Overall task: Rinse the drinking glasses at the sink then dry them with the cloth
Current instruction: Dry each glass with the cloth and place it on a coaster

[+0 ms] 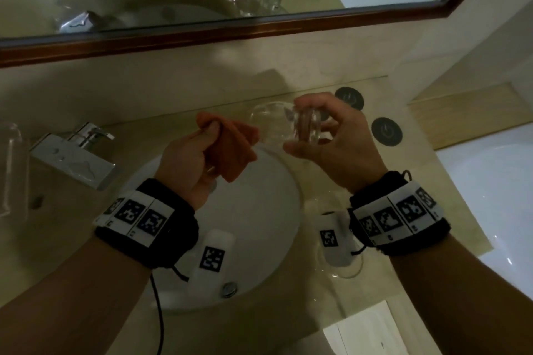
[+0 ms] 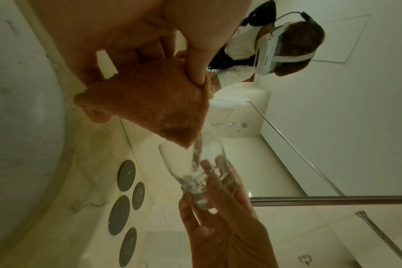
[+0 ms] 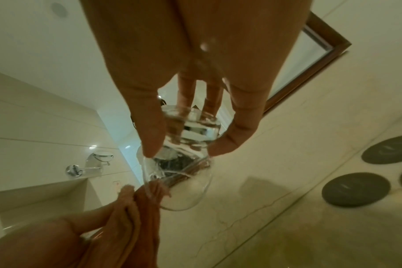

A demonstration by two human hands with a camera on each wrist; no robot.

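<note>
Over the white sink (image 1: pixel 259 228) my right hand (image 1: pixel 326 135) grips a clear drinking glass (image 1: pixel 277 124) by its thick base, the glass lying sideways with its mouth toward my left hand. The glass (image 3: pixel 186 163) shows fingers and thumb round its base (image 2: pixel 202 188). My left hand (image 1: pixel 193 158) pinches a folded orange cloth (image 1: pixel 233 150), its corner at the rim of the glass (image 2: pixel 149 105). The cloth (image 3: pixel 147 204) touches the rim from outside. Another clear glass (image 1: pixel 343 265) stands on the counter, partly hidden by my right wrist.
A chrome faucet (image 1: pixel 83 150) sits left of the basin. Round dark coasters (image 1: pixel 386 131) lie on the marble counter at the back right. A wood-framed mirror (image 1: pixel 259 34) runs above. A white bathtub edge (image 1: pixel 490 181) is to the right; paper (image 1: pixel 375 331) lies near the front.
</note>
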